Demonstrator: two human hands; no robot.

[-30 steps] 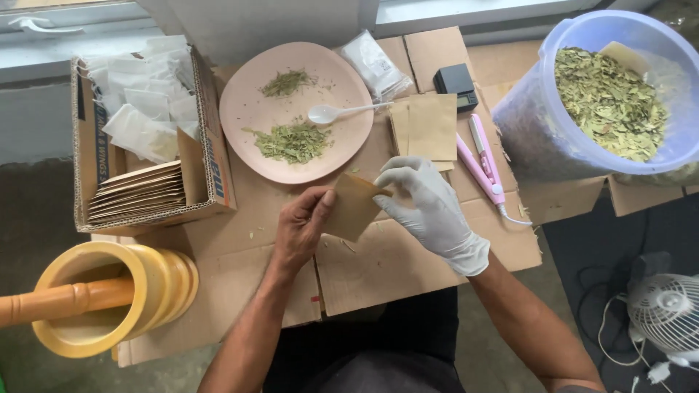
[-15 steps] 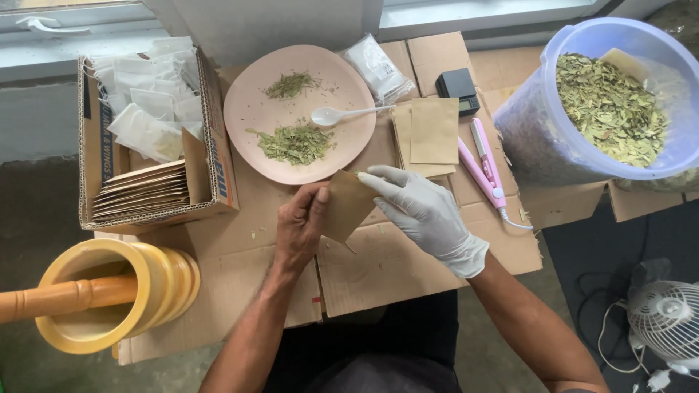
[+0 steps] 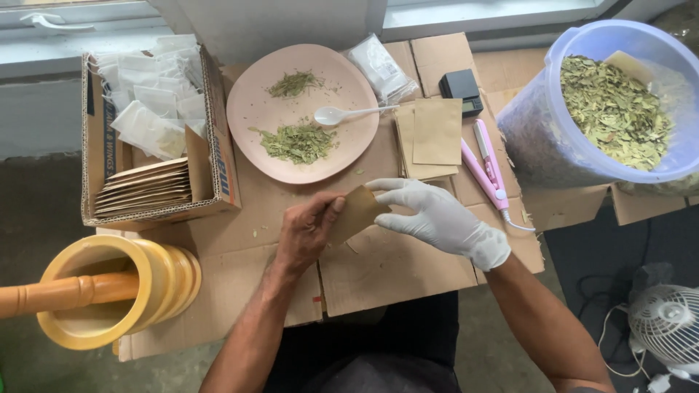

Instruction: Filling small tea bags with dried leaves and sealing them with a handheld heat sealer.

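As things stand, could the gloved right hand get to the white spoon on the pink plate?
Probably yes. The right hand holds the brown paper pouch together with the left hand, so it would have to let go first. Only bare cardboard lies between it and the white spoon on the pink plate.

Over flattened cardboard, the bare left hand and the white-gloved right hand together hold a small brown paper pouch by its two sides. Just beyond them sits a pink plate with two heaps of crushed green leaves and a white spoon. A stack of brown pouches lies right of the plate, beside a pink sealer. A clear tub of dried leaves stands far right; a yellow mortar with a wooden pestle sits at lower left.
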